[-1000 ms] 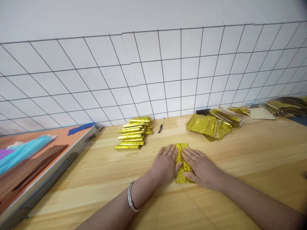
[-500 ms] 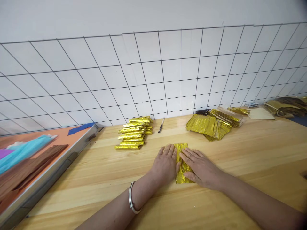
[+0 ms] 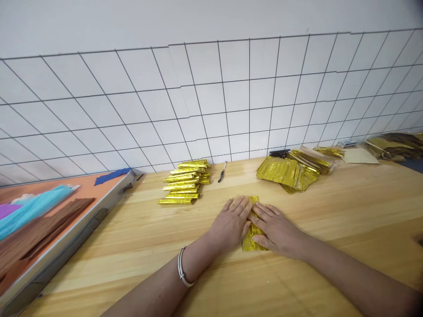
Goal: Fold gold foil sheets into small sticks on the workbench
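Note:
A sheet of shiny gold foil paper lies on the wooden table under both of my hands. My left hand rests flat over its left side, fingers stretched out and pointing away from me. Over the right side lies my right hand, also flat, its fingers slightly spread and angled to the left. The fingertips of the two hands come close together near the sheet's far end. Much of the paper is hidden beneath my palms and fingers.
Folded gold strips lie stacked at the back left, beside a pen. A pile of creased gold sheets and a black clip sit back right. At left, an orange-topped tray holds brown, turquoise and blue paper. A tiled wall stands behind.
My left hand has slid slightly to the right across the gold paper, covering more of it and closing in on my right hand. The right hand has barely moved.

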`<control>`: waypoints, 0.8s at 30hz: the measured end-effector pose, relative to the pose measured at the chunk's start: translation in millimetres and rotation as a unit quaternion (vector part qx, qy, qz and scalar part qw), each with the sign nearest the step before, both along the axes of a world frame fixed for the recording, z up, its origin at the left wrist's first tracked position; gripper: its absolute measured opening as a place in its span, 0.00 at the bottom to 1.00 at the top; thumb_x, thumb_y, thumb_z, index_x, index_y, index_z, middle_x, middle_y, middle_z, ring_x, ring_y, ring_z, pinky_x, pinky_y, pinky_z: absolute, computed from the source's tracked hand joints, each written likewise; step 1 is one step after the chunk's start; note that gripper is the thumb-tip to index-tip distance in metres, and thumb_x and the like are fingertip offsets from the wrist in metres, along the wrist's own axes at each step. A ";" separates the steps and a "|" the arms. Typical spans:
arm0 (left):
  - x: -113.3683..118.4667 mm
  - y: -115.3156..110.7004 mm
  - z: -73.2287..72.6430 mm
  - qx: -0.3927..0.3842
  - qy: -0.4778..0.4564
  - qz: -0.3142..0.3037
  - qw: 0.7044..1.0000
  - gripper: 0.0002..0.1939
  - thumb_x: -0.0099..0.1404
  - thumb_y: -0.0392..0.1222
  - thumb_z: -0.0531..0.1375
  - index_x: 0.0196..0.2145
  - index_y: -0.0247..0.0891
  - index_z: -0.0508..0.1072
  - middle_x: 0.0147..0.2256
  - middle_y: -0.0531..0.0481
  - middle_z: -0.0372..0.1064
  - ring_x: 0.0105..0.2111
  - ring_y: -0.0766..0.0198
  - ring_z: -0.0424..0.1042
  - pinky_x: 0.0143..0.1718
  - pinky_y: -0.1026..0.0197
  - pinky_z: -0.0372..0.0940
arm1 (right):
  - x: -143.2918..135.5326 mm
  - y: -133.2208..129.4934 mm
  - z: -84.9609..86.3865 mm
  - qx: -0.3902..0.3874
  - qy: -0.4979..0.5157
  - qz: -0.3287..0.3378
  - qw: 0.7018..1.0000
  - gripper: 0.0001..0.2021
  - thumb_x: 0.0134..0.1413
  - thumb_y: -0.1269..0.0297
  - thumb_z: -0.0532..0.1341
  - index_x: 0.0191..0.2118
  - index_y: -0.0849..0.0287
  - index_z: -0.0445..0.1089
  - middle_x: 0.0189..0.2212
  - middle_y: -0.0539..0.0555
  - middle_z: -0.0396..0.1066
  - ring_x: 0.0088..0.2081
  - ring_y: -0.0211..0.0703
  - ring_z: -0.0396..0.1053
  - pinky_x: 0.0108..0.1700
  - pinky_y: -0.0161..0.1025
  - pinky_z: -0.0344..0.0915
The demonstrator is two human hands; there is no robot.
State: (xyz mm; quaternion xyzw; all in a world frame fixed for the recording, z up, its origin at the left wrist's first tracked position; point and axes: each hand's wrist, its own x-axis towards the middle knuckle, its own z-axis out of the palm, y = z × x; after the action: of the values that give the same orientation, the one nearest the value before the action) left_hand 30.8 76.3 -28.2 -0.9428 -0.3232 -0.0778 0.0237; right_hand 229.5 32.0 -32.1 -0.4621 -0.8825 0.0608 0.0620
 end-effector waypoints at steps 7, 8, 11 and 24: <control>-6.9 13.8 -1.4 -0.052 0.002 -0.026 0.998 0.29 0.69 0.51 0.42 0.63 0.34 0.46 0.63 0.40 0.42 0.64 0.58 0.42 0.61 0.51 0.43 | 0.3 1.1 -1.4 0.009 0.004 0.005 1.000 0.32 0.59 0.46 0.45 0.65 0.58 0.46 0.65 0.61 0.41 0.64 0.54 0.39 0.61 0.55 0.41; -8.1 16.5 -1.6 -0.053 0.005 -0.020 0.998 0.30 0.69 0.52 0.41 0.63 0.35 0.46 0.63 0.40 0.42 0.64 0.58 0.41 0.61 0.50 0.43 | 0.4 0.9 -1.4 0.009 0.004 0.006 1.000 0.32 0.60 0.46 0.45 0.64 0.58 0.47 0.65 0.61 0.41 0.64 0.55 0.38 0.61 0.55 0.41; -10.6 23.6 -1.4 -0.055 0.013 -0.015 0.998 0.33 0.67 0.56 0.42 0.63 0.35 0.45 0.64 0.39 0.41 0.64 0.57 0.41 0.61 0.49 0.42 | 0.6 0.5 -0.9 0.008 0.005 0.006 1.000 0.31 0.60 0.46 0.45 0.64 0.59 0.49 0.65 0.61 0.41 0.65 0.55 0.38 0.61 0.56 0.41; -17.4 32.0 3.7 -0.113 0.034 -0.054 0.992 0.54 0.52 0.74 0.48 0.64 0.34 0.38 0.65 0.38 0.34 0.65 0.54 0.34 0.62 0.47 0.34 | 4.3 2.6 1.5 -0.014 0.000 0.015 1.000 0.35 0.57 0.41 0.46 0.64 0.58 0.47 0.65 0.61 0.38 0.65 0.56 0.37 0.61 0.56 0.40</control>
State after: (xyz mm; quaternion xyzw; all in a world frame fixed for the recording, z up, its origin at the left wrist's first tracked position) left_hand 13.4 108.2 -24.5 -0.9576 -0.2776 -0.0095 -0.0760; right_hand 233.8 34.6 -30.6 -0.4501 -0.8882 0.0741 0.0549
